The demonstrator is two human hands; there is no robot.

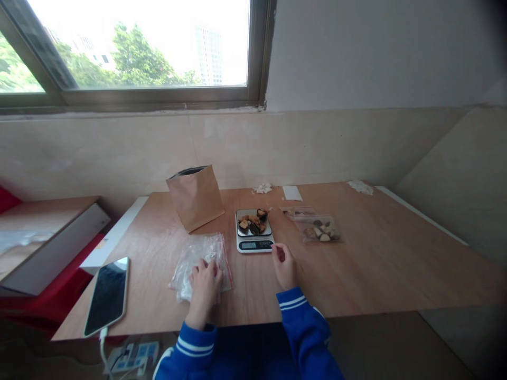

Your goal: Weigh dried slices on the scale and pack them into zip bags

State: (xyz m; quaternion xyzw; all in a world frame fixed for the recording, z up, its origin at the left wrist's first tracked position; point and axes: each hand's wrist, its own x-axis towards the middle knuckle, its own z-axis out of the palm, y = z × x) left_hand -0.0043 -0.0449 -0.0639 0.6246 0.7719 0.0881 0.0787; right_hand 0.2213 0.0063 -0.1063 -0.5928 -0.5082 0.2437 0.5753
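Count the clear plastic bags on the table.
2 visible: a flat pile under the left hand, possibly several stacked; a filled bag right of the scale.

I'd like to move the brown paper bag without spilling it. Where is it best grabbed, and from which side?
Probably at the open top rim, from above. The brown paper bag stands upright and leans slightly, mouth open at the top, with nothing on it. Pinching the rim should keep it upright; squeezing the soft sides might tip it.
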